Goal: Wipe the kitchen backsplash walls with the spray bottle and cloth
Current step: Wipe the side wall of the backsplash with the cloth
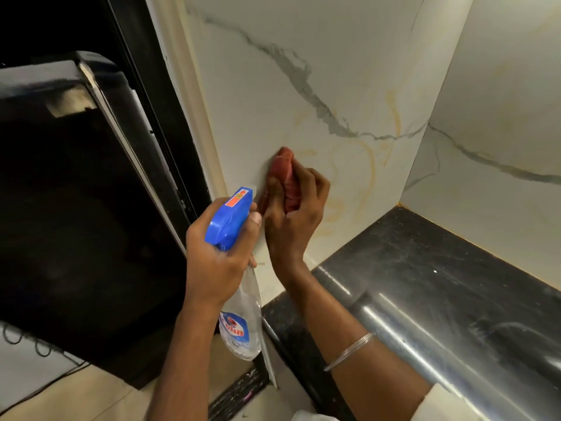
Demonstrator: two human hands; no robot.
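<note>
The white marble-look backsplash wall with grey veins [303,56] fills the upper part of the view and meets a second wall at a corner at 2 o'clock. A glossy black stone countertop [425,268] lies at 4 o'clock. The right hand [294,226], with a thin silver bangle [349,350] on its wrist, has its fingers curled round a crumpled red cloth [283,168] and presses it on the wall near the centre. At 8 o'clock from the cloth, the left hand [212,259] grips the neck of a clear plastic spray bottle with a blue trigger head [230,214], just beside the right hand. A big black appliance [76,208] stands at 9 o'clock.
</note>
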